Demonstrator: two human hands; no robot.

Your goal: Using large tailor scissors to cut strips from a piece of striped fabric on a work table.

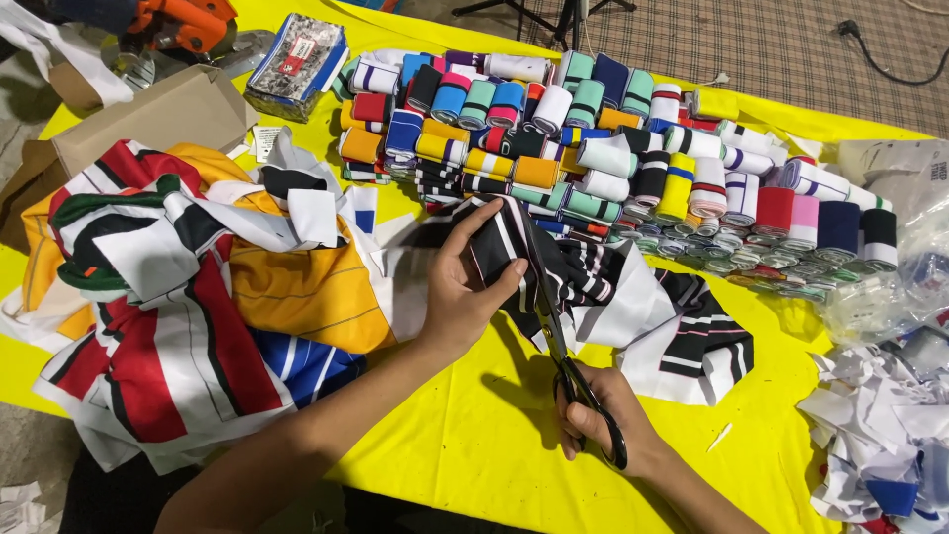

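We note a yellow table cover (474, 435) under everything. On its left lies a large heap of cloth (188, 287) in red, white, orange, blue and black. Across the far side stands a block of rolled ribbed bands (593, 129) in many colours, packed side by side and stacked. At the right edge sits a pile of white scraps (880, 425), with clear plastic bags (900, 267) above it. A cardboard box (148, 124) lies at the far left — we cannot tell what it contains.

At the centre lies a black striped piece of cloth (613, 287). The left hand (460, 282) is closed on its upper edge, thumb and fingers pinching a fold and lifting it. The right hand (603, 415) is clamped through the handles of black scissors (554, 326) — the blades point away from the person, reaching to the pinched fold beside the left thumb.
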